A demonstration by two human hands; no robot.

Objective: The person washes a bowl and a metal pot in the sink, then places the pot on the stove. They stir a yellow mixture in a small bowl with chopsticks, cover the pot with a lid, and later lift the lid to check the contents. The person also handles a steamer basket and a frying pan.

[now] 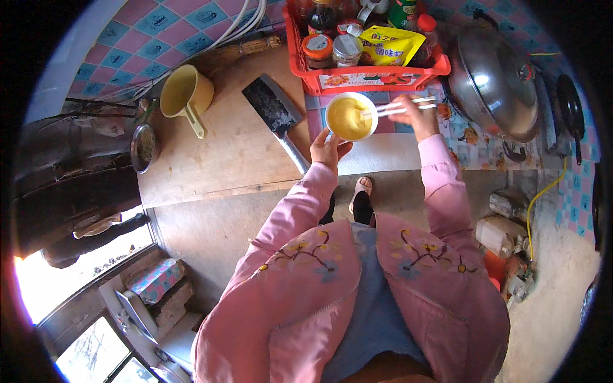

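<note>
My left hand (327, 148) grips the lower left rim of a white bowl (329, 125), held over the counter's front part. Yellow liquid that looks like beaten egg (347, 117) fills much of the bowl. In my right hand (415, 116) is a pair of pale chopsticks (388, 111), their tips dipped in the liquid and somewhat blurred. A cleaver (275, 105) with a dark blade and a metal handle lies on the wooden board (215, 158), left of the bowl. Further left on the board stands a yellow plastic ladle (203, 91).
Behind the bowl, a red plastic basket (306, 79) holds jars, bottles and a yellow seasoning pouch (392, 45). A domed metal wok lid (498, 81) is at the right. A round metal lid or dish (144, 148) sits at the board's left edge. Plastic containers (500, 234) stand low at the right.
</note>
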